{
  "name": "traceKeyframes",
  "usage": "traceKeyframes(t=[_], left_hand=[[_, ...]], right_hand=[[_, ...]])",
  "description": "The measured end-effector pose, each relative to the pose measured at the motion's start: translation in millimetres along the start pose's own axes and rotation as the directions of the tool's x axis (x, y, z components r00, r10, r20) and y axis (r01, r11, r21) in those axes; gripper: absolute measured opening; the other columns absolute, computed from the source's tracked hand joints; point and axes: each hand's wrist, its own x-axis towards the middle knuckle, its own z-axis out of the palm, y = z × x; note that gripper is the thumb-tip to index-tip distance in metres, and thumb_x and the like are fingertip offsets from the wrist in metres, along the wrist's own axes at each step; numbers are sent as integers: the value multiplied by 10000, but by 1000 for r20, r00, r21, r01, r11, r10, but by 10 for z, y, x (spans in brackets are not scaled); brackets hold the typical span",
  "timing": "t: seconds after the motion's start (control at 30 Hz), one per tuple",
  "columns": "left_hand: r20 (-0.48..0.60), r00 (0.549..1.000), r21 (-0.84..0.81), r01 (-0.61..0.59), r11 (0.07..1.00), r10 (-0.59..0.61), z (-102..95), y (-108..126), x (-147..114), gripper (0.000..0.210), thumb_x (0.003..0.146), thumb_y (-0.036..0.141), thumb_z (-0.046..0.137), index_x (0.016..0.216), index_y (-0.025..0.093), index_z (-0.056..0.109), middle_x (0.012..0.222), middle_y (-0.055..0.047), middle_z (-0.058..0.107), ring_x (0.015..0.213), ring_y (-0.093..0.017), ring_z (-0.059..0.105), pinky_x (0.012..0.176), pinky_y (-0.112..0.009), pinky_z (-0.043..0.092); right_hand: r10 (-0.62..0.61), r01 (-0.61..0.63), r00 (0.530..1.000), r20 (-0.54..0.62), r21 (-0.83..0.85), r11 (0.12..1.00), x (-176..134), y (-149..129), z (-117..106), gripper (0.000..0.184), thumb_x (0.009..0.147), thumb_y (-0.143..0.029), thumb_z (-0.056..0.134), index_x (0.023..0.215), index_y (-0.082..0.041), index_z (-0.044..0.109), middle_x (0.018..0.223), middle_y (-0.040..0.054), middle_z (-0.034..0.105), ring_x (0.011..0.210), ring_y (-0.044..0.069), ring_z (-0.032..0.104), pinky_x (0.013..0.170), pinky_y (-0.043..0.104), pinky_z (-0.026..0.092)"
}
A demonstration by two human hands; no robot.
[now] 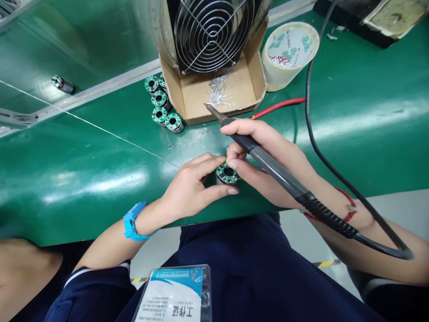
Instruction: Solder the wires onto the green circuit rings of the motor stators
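The left hand (187,192) has its fingers closed around the small motor (222,176), near on the desk (100,183); the right hand (284,147) clamps the soldering iron (275,169). Twisting that wrist could scorch the cardboard tray (189,96), if the tip is hot.

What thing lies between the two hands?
The head view shows a round part with a green top between the left hand and the right hand.

A green ring-shaped circuit board (222,175) tops an upright cylinder (219,181); a grey-black soldering iron (277,171) slants near it
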Motion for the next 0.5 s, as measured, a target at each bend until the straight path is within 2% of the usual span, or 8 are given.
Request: traceKeyframes(t=[0.17,0.3,0.4,0.5], left_hand=[[29,1000,10,-4,1000,4,12,-47,-8,514,889,499,729,1211,99,702,857,-21,681,645,-85,526,555,-214,398],[36,999,-34,3,999,-2,14,-85,-10,515,892,506,724,1224,113,702,875,-27,675,706,-102,556,606,-220,434],[12,1000,-121,6,993,-5,0,-110,-7,526,868,511,750,1222,124,708,858,-21,656,700,-103,545,593,-216,436],[-16,1000,-182,4,983,-7,-16,-126,-1,506,839,485,793,1210,150,712,830,-3,634,645,-86,497,538,-202,398]], right_hand=[[-75,77,995,67,-22,997,25,68,-10,404,890,-136,547,1281,-228,502,830,-46,608,715,79,619,795,248,567],[-95,97,991,90,-25,995,47,72,-18,399,896,-141,549,1278,-247,502,820,-48,611,698,75,608,746,231,564],[-45,45,999,21,14,999,49,42,-37,410,905,-180,600,1299,-246,508,851,-39,643,735,78,641,725,224,572],[40,-36,996,-74,55,998,33,8,-48,419,884,-169,651,1281,-241,537,850,-41,678,752,86,668,776,246,600]])
